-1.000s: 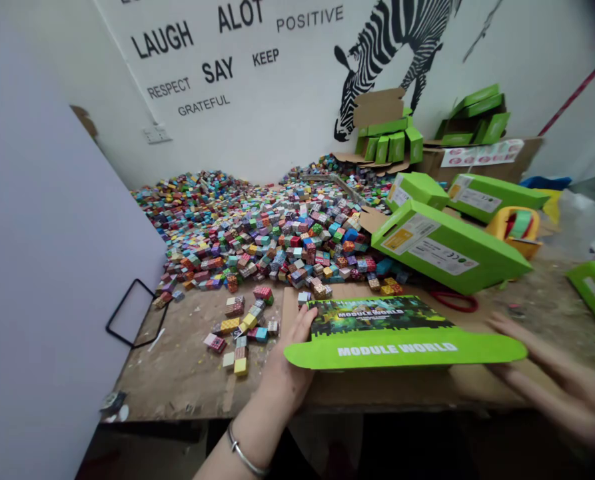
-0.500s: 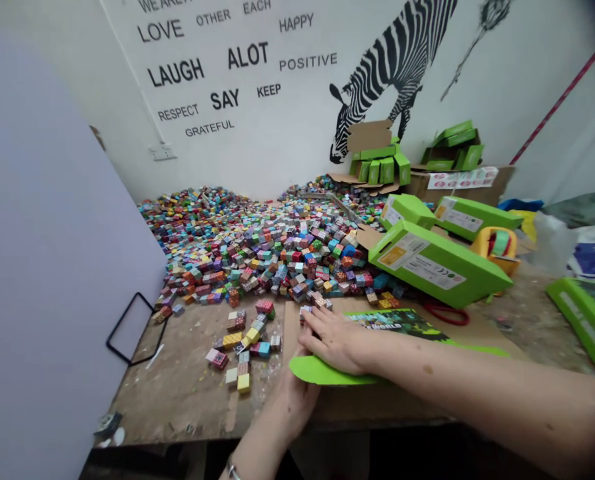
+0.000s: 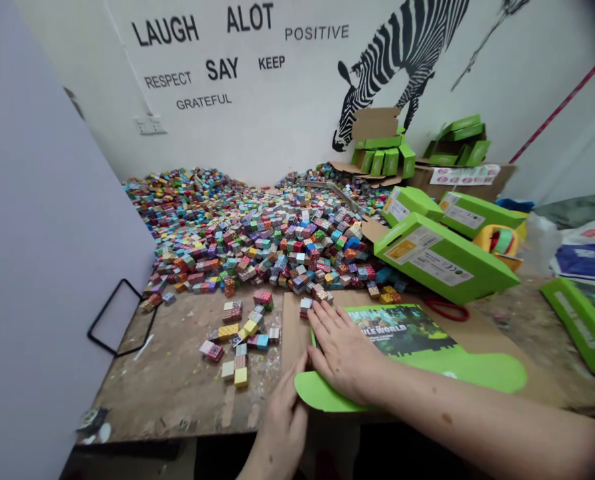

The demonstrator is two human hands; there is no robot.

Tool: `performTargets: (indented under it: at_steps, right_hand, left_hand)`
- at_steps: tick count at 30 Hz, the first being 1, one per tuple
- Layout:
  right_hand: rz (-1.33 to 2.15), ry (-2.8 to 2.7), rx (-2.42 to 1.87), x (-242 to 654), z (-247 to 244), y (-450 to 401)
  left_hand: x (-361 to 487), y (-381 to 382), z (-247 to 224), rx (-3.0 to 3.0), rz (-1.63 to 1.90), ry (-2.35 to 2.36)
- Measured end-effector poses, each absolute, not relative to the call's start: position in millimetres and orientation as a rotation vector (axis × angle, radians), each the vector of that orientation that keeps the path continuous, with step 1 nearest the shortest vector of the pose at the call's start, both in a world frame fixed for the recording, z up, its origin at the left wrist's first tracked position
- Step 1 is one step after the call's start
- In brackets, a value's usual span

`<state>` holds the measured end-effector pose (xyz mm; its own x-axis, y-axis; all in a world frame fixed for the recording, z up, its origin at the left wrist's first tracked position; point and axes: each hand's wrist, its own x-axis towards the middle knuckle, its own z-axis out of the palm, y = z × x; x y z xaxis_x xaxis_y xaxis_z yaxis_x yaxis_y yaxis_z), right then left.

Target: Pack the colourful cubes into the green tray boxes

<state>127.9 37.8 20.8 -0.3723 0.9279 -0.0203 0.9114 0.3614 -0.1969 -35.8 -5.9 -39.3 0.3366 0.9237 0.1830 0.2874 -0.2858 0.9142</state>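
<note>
A green printed cardboard box [image 3: 397, 333] with a dark jungle picture lies in front of me, its rounded flap ends sticking out toward me. My right hand [image 3: 344, 350] rests flat on its left part, fingers stretched out and apart from the thumb. My left hand [image 3: 284, 413] is at the box's left edge, below the right hand. Its fingers point forward along that edge, partly hidden by the flap, and I see nothing held in them. Small patterned blocks [image 3: 306, 307] lie just beyond my right fingertips.
A large heap of small colourful blocks [image 3: 257, 240] covers the back of the table, with a loose cluster [image 3: 240, 340] to the left. Folded green boxes [image 3: 442, 260], a yellow tape dispenser [image 3: 497, 240] and red-handled scissors [image 3: 447, 310] sit right. A black wire frame [image 3: 120, 317] stands left.
My left hand has drawn back toward me from under the right hand. My right hand now lies flatter with its fingers more spread. More of the box's printed top shows, and the view has tilted down.
</note>
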Motion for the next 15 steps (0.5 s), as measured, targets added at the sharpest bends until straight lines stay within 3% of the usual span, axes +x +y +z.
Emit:
performTargets:
  at_steps: [5,10,15]
  right_hand:
    - [0.201,-2.456,-1.65,126,12,34]
    - [0.32,-2.414,-1.639,131,24,36]
    - [0.307,-2.31,-1.826,195,54,47]
  left_hand:
    - [-42,-14,-28,1.413,0.981,1.09]
    - [-30,-5,-29,1.631,1.012,1.268]
    - [-28,-2,-34,1.785,1.019,1.321]
